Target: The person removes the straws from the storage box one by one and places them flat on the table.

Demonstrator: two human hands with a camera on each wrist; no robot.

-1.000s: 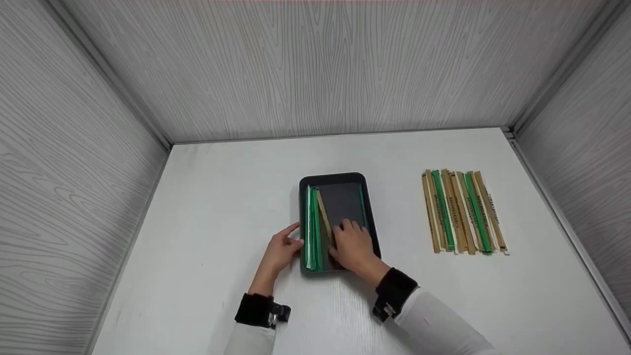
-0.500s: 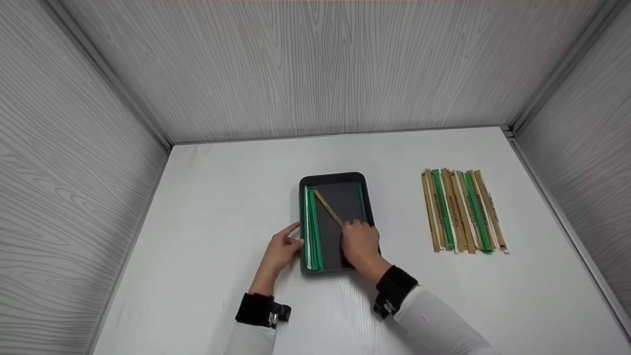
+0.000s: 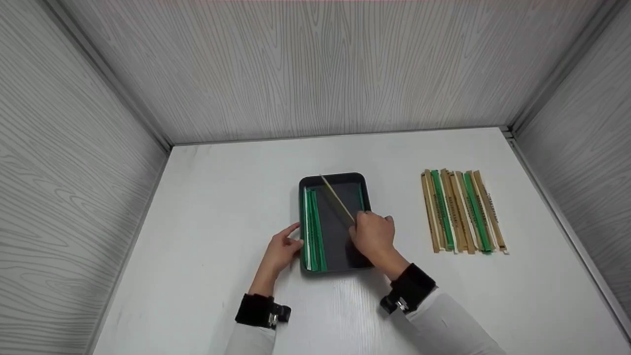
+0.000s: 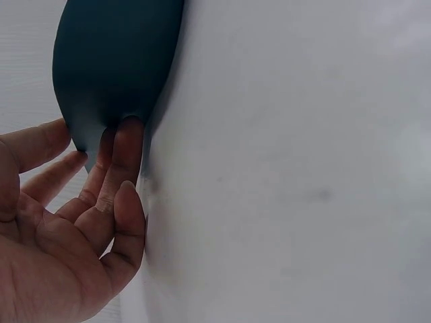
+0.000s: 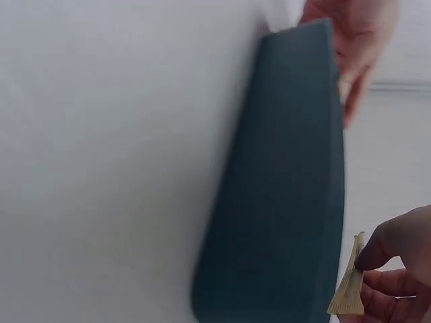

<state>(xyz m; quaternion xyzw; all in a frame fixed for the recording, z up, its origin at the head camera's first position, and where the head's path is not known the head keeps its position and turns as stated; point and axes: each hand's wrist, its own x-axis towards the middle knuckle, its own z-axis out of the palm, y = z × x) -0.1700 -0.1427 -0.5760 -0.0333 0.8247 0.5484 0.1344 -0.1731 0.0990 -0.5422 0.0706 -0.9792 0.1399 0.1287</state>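
A dark rectangular tray (image 3: pixel 347 178) stands on the white table, with green (image 3: pixel 315 231) and white (image 3: pixel 308 229) paper-wrapped straws lengthwise along its left side. My left hand (image 3: pixel 280 251) rests at the tray's left wall; in the left wrist view its fingertips touch the dark outer wall (image 4: pixel 118 60), thumb and fingers extended. Over the tray's right side, my right hand (image 3: pixel 374 236) pinches a brown paper-wrapped straw (image 3: pixel 339 201), which slants up and left across the tray. The straw's flared paper end (image 5: pixel 348 296) shows below the right thumb in the right wrist view.
At the right of the table lies a row of brown, green and white wrapped straws (image 3: pixel 461 212), side by side. A thin green strip (image 3: pixel 361 197) runs along the tray's inner right wall. Grey wood-grain panels (image 3: pixel 315 69) enclose the table at the back and sides.
My right hand has moved right and lifted the brown straw away from the green ones, its far end now over the tray's far rim. The left hand has stayed in place.
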